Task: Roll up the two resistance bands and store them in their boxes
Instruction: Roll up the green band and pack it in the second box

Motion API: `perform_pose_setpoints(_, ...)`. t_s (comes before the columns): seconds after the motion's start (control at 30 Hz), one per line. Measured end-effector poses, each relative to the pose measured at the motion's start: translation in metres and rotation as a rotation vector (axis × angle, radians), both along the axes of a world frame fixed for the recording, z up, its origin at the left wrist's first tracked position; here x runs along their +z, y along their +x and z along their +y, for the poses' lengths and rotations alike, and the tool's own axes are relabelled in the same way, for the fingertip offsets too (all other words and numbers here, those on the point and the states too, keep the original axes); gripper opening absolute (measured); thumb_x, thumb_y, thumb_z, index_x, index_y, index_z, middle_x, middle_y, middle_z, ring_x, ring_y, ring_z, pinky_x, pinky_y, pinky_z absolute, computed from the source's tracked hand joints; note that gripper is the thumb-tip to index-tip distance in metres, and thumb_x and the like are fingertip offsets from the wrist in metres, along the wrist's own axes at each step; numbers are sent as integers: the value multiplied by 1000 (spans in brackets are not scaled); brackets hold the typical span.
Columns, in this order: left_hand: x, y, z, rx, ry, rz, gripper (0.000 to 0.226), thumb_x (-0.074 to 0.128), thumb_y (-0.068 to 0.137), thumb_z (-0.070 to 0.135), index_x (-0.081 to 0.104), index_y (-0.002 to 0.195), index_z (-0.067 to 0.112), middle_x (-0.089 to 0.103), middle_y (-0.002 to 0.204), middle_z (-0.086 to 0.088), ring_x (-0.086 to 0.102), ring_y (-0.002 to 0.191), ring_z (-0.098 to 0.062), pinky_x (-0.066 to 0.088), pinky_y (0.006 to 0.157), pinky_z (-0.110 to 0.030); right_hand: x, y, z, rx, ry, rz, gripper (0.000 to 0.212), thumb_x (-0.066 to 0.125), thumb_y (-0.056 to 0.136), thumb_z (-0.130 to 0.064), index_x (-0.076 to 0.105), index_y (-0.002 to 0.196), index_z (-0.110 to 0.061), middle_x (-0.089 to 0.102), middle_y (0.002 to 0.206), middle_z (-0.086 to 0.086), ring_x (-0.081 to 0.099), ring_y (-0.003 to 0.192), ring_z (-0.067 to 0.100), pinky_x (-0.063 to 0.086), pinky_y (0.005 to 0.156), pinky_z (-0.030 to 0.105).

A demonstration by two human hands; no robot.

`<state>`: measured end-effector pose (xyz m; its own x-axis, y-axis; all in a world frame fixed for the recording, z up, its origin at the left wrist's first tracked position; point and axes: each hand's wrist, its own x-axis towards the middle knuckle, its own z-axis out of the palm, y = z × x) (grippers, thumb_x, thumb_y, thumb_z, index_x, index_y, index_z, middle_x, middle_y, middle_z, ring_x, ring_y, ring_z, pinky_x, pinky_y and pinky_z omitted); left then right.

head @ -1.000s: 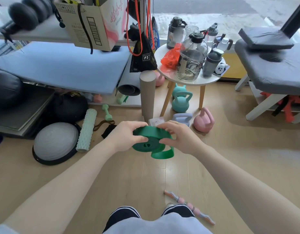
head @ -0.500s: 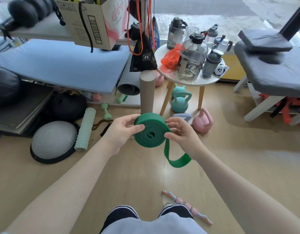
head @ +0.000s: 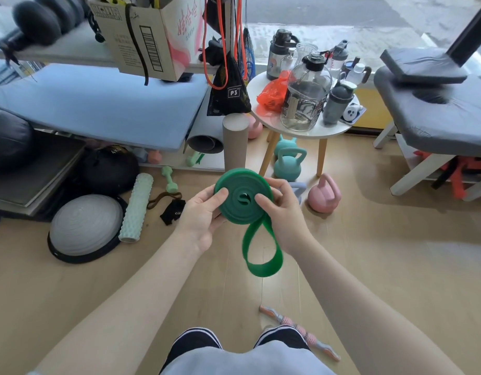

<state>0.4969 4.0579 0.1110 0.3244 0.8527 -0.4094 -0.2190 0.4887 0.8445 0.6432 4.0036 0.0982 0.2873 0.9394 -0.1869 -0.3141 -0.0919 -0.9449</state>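
Note:
A green resistance band [head: 240, 200] is wound into a flat coil held upright in front of me, its face toward the camera. A loose loop of the same band hangs below the coil. My left hand [head: 204, 215] grips the coil's left edge, thumb on its face. My right hand [head: 281, 209] holds the right edge, thumb pressed near the centre. An orange band [head: 206, 44] hangs from the rack at the back. No band box is in plain view.
A round white table [head: 331, 128] crowded with bottles stands behind the hands, with teal kettlebells [head: 288, 163] and a pink kettlebell [head: 324, 194] beneath it. A grey cylinder [head: 235, 142], foam roller [head: 136, 207] and balance dome [head: 85, 228] lie left. A massage stick [head: 298, 331] lies near my feet.
The coil has been tipped up from lying flat to facing the camera. The loose tail has dropped and hangs longer below it. Both hands have risen slightly.

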Motion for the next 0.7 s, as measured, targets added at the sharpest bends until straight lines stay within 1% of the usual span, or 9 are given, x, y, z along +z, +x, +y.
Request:
perform_pose_setpoints(0.07,-3,-4,-1,-78,-14,-8,25,52,92,12,60,115,10,67,109,-11,64,99,-23,52,89,-37,5,8,3,24,-8,-104,20,58,89,-5,56,105,-16,68,107,10,65,99,28,54,85,42)
perform_pose_setpoints(0.13,-4,-13,2,-218,-29,41,24,53,92,11,56,116,11,65,117,-11,63,105,-25,49,95,-40,7,17,2,82,-21,-245,19,60,87,-6,59,102,-18,69,105,9,65,96,26,56,84,41)
perform_pose_setpoints(0.2,-3,-23,8,-403,77,275,33,59,90,14,51,121,19,65,119,-3,60,110,-19,43,100,-37,4,22,-2,155,-39,-413,23,63,85,-6,62,102,-21,67,105,4,64,97,21,56,85,38)
perform_pose_setpoints(0.27,1,-23,11,-502,240,501,46,64,86,20,46,128,28,64,117,9,57,111,-7,40,94,-25,1,22,-5,281,-46,-650,27,64,84,-7,63,107,-22,65,106,-2,62,98,18,54,86,35)
perform_pose_setpoints(0.33,9,-18,12,-513,375,587,46,67,84,23,49,126,32,63,114,15,57,106,1,40,84,-16,0,19,-8,413,-32,-831,30,65,83,-8,64,111,-19,61,104,-5,59,97,17,52,85,31)
perform_pose_setpoints(0.43,16,-9,12,-731,475,742,32,69,81,28,60,112,32,65,106,17,59,94,6,42,73,-11,1,13,-10,490,1,-903,31,66,82,-8,63,112,-16,63,102,-2,59,94,18,51,83,31)
perform_pose_setpoints(0.5,17,-7,11,-803,469,800,32,72,79,29,61,109,31,65,103,16,60,91,3,43,68,-11,1,15,-10,485,-9,-916,30,66,82,-10,59,111,-16,61,98,-2,59,90,19,52,80,34)
perform_pose_setpoints(0.6,15,-5,8,-772,537,832,30,73,77,26,61,105,29,66,102,13,62,90,-5,44,68,-14,-1,19,-7,457,-23,-910,30,70,80,-15,50,101,-16,60,98,-5,58,89,18,51,80,36)
perform_pose_setpoints(0.7,14,-7,6,-662,563,767,26,72,79,22,62,101,32,66,98,12,63,85,-5,45,66,-12,1,21,-5,422,-32,-886,31,73,77,-18,48,93,-23,58,90,-10,57,82,14,50,74,27)
